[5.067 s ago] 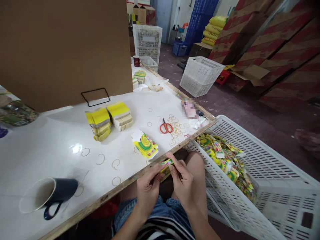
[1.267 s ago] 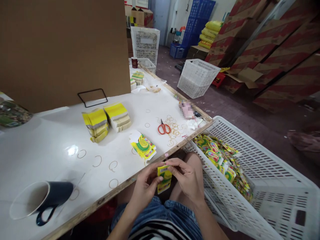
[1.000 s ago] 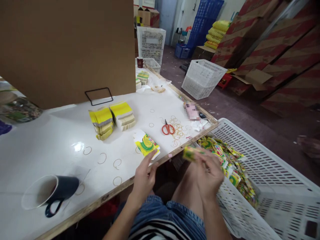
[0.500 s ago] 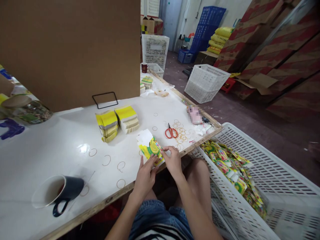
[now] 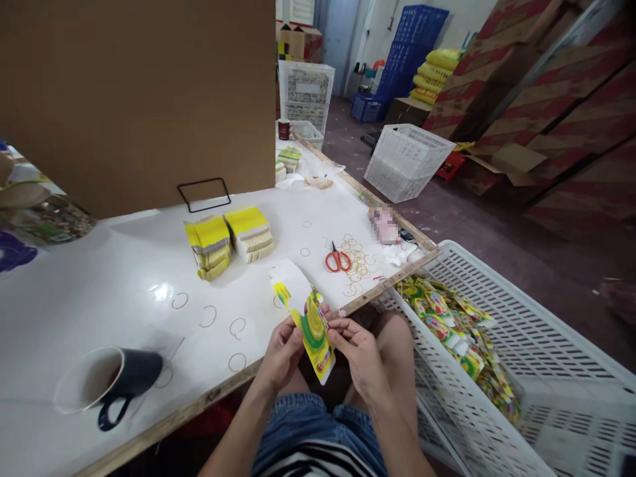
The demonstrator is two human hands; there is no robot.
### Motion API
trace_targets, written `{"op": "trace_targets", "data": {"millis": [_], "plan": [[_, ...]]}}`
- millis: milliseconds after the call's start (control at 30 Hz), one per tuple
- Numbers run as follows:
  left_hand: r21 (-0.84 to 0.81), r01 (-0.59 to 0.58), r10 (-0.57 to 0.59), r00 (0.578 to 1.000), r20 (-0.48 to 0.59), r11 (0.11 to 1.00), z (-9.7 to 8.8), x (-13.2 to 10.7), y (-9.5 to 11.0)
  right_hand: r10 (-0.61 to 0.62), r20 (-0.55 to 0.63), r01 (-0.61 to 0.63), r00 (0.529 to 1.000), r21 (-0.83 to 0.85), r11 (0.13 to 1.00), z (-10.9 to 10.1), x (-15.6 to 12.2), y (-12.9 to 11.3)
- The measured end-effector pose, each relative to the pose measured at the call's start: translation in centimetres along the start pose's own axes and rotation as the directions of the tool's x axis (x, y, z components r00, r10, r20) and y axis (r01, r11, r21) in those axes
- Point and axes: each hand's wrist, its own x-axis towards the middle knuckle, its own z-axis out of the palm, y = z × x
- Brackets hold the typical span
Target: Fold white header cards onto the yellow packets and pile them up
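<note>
A yellow and green printed packet (image 5: 314, 331) is held between my two hands, tilted over the table's front edge. My left hand (image 5: 284, 348) grips its left side, thumb in front. On its right side, my right hand (image 5: 356, 351) pinches the edge between thumb and fingers. Behind the packet, a white and yellow printed piece (image 5: 289, 275) lies flat on the table. Two banded stacks of yellow-topped packets, a left stack (image 5: 209, 245) and a right stack (image 5: 249, 233), stand farther back. Red-handled scissors (image 5: 338, 260) lie beside scattered rubber bands (image 5: 358, 265).
A dark mug (image 5: 130, 377) stands at the front left of the white table (image 5: 124, 285). At the right, a white crate (image 5: 556, 338) holds many similar packets (image 5: 447, 318). A cardboard panel (image 5: 139, 99) with a black wire stand (image 5: 205, 194) rises at the back.
Both hands have lifted the packet off the table and drawn it toward me, tilting it up. The white and yellow piece behind it stays on the table. The view has shifted slightly.
</note>
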Motion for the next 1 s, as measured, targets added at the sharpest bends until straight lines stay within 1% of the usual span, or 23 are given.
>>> {"op": "trace_targets", "data": {"millis": [133, 300, 367, 467, 533, 600, 667, 733, 867, 1000], "plan": [[0.022, -0.047, 0.047, 0.999, 0.006, 0.999, 0.4, 0.1, -0.3, -0.020, 0.021, 0.022, 1.000, -0.080, 0.997, -0.1, -0.4, -0.6], [0.047, -0.051, 0.054, 0.996, -0.069, 0.998, 0.2, 0.2, -0.7, -0.059, 0.028, 0.064, 0.998, -0.216, 0.974, -0.2, -0.8, -0.7], [0.089, -0.049, 0.058, 0.992, -0.108, 0.995, 0.2, 0.3, -0.8, -0.059, 0.025, 0.063, 0.998, -0.218, 0.974, -0.2, -0.8, -0.6], [0.220, -0.017, 0.055, 0.985, -0.166, 0.975, 0.5, 0.5, -0.7, -0.058, -0.012, 0.054, 0.998, -0.197, 0.979, -0.1, -0.8, -0.4], [0.284, -0.015, 0.079, 0.973, -0.215, 0.959, 0.8, 0.4, -0.5, -0.092, -0.073, 0.072, 0.993, -0.239, 0.968, -0.1, -0.9, -0.2], [0.310, -0.039, 0.125, 0.956, -0.264, 0.950, 1.1, 0.2, -0.3, -0.152, -0.120, 0.105, 0.981, -0.332, 0.937, 0.0, -0.9, -0.1], [0.317, -0.058, 0.153, 0.947, -0.282, 0.947, 1.4, -0.1, -0.1, -0.208, -0.104, 0.148, 0.973, -0.415, 0.898, -0.1, -0.8, -0.1], [0.312, -0.068, 0.150, 0.957, -0.248, 0.948, 1.6, -0.5, 0.2, -0.242, -0.032, 0.207, 0.970, -0.422, 0.883, -0.2, -0.7, -0.4], [0.307, -0.086, 0.115, 0.991, -0.075, 0.948, 1.6, -1.0, 0.7, -0.270, 0.116, 0.293, 0.956, -0.331, 0.897, -0.8, 0.0, -2.0], [0.321, -0.049, 0.034, 0.998, 0.052, 0.946, 1.4, -1.4, 1.2, -0.258, 0.241, 0.336, 0.936, -0.390, 0.857, -1.5, 0.5, -4.1]]}}
